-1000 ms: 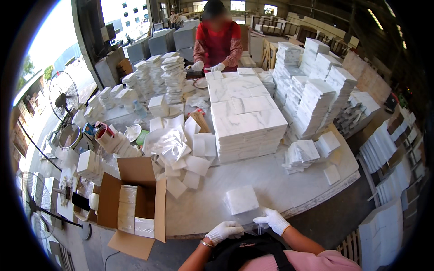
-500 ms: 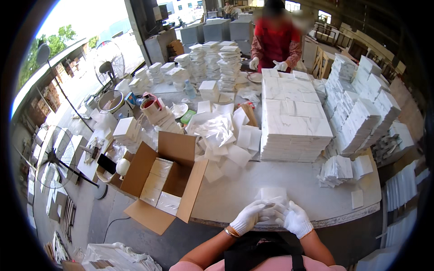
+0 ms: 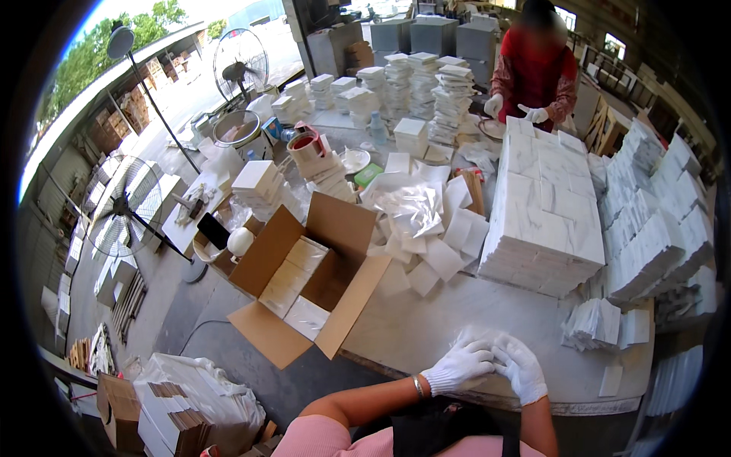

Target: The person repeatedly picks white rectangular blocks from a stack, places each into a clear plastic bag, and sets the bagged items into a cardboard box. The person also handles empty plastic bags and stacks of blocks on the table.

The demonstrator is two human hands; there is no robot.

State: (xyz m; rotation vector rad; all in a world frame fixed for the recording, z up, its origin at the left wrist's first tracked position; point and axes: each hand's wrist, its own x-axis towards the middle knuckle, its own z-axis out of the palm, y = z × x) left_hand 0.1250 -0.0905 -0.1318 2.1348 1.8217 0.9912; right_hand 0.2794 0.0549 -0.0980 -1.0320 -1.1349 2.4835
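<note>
Against the pale tabletop [image 3: 403,327], a mostly hidden whitish piece [image 3: 473,333] shows just beyond the left hand [image 3: 463,365] and right hand [image 3: 521,369], nearer the left, its long axis unclear, both hands curled close together, whether gripping I cannot tell.

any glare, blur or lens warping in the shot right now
Head view, upper left: daylight outside washes out to white; head view, middle: glare on the shiny white sheets; head view, top right: the co-worker's head is blurred; head view, bottom: the fisheye bows the table's front edge, and white gloves on the left hand and right hand lose detail.
</note>
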